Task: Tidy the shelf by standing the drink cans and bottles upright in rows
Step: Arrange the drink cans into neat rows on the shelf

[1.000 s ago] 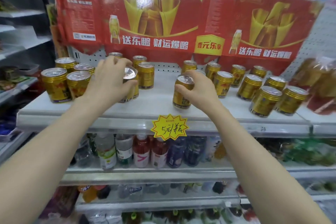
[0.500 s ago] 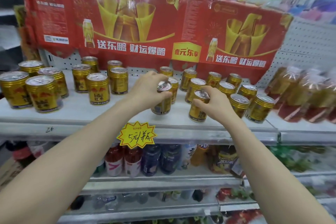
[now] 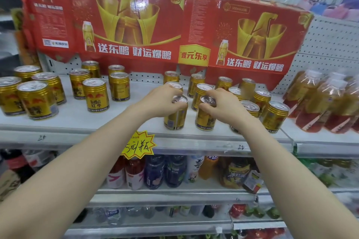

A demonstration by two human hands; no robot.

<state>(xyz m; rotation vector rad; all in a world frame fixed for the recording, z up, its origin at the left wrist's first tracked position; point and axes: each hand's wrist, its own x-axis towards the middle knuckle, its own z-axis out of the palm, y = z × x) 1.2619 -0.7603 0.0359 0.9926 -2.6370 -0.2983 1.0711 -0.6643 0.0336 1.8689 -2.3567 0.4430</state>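
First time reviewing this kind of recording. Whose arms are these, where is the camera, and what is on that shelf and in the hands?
No robot here: these are a person's bare arms, filmed by a wide-angle camera worn on their head, looking forward and down. The left hand grips a gold can by its top. The right hand grips a second gold can beside it, both upright. More cans stand in loose groups on the white shelf, with wrapped bottles at the right and red cardboard above.
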